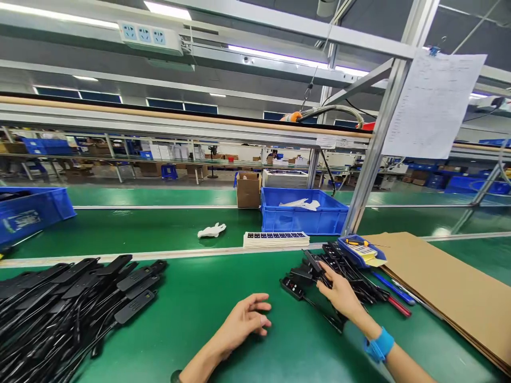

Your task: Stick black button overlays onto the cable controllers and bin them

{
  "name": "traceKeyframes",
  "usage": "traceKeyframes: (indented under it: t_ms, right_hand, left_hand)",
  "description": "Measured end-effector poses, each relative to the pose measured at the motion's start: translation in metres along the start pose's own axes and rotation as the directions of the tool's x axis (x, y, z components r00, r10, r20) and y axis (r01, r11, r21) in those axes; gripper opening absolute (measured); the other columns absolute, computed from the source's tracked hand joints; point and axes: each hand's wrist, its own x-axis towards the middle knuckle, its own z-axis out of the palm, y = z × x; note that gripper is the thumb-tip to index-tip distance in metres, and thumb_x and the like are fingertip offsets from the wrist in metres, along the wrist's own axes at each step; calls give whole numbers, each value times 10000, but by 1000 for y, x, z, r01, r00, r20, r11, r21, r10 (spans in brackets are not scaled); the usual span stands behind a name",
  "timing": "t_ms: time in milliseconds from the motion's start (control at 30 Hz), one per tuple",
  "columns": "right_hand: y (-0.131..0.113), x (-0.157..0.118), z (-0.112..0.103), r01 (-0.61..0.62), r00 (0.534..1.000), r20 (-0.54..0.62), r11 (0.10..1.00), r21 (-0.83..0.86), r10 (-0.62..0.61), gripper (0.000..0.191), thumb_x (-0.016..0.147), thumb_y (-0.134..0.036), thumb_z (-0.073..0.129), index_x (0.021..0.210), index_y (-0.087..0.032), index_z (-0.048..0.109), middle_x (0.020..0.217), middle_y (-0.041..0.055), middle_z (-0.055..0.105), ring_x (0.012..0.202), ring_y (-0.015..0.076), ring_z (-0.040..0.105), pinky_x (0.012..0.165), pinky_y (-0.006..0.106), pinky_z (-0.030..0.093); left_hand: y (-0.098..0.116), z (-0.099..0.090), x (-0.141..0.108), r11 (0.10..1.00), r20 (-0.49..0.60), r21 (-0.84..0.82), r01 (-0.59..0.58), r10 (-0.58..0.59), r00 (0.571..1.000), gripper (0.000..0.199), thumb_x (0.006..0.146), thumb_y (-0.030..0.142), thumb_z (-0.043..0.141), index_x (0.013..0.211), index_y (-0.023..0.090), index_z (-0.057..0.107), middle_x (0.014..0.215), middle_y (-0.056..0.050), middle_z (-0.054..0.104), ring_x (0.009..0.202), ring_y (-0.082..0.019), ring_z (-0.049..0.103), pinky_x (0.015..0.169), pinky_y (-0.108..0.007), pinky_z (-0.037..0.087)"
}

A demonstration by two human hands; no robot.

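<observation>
One black unit point(313, 261) in the head view, at the left side of the cabled heap point(334, 254) on the green worktop point(191, 308), right by the fingertips of the right hand point(339, 295). Probably light and stiff, smooth enough to slip, prone to snag among its neighbours; best taken by its long sides. For the right hand, a forward reach to the heap, thumb spread from the fingers; gripping or merely touching, impossible to tell. For the left hand point(243, 322), a half-curled, loosely open pose, nothing held
</observation>
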Motion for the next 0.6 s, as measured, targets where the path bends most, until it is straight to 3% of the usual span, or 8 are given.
traceKeyframes:
  t_ms: [100,167,233,300,400,500,600]
  right_hand:
    - [-30,-16,-2,58,993,76,940,337,-89,563,841,-355,481,1371,-176,409,936,58,682,881,251,638,796,370,507]
    - [-52,-29,0,102,976,135,900,425,-174,521,847,-323,492,1352,-202,447,1089,77,657,934,254,624,857,390,488]
    - [-68,-42,4,203,936,194,902,382,-293,489,837,-258,495,1326,-232,489,1099,76,653,932,253,613,866,395,482]
    - [-76,-52,10,330,881,242,895,299,-406,505,827,-187,474,1325,-269,492,1023,66,666,892,241,606,813,373,499]
    - [-74,-60,22,460,830,244,863,209,-502,580,837,-112,414,1392,-278,388,998,65,654,848,215,596,739,328,516]
    - [-62,-61,31,604,769,201,793,81,-607,603,875,-75,343,1442,-272,279,984,69,653,813,212,592,690,320,519]
    - [-53,-62,31,728,678,205,683,-55,-706,560,932,-96,295,1454,-288,236,1004,67,657,823,213,597,702,333,514]
  left_hand:
    - [1,8,0,918,87,-347,193,-173,981,760,699,526,697,1260,130,372,1058,-170,603,896,-241,635,772,-357,490]
    - [2,9,0,828,192,-489,276,-207,959,781,754,664,545,1252,88,371,1035,-198,617,930,-274,631,777,-400,495]
    - [3,7,0,768,255,-569,295,-177,951,783,797,713,399,1222,56,420,1055,-216,613,938,-274,627,762,-399,503]
    - [3,4,1,755,239,-597,271,-155,959,749,829,694,351,1202,54,465,1042,-199,628,882,-244,642,730,-344,504]
    - [1,0,2,777,146,-593,211,-154,977,668,842,660,380,1220,118,477,1008,-138,651,813,-215,654,667,-284,491]
    - [0,-1,2,790,88,-589,168,-144,986,631,826,670,404,1192,164,497,1035,-119,642,855,-239,640,646,-307,489]
    - [0,1,0,844,2,-524,114,-132,991,523,765,565,610,1110,177,547,1004,-96,647,867,-233,619,666,-317,484]
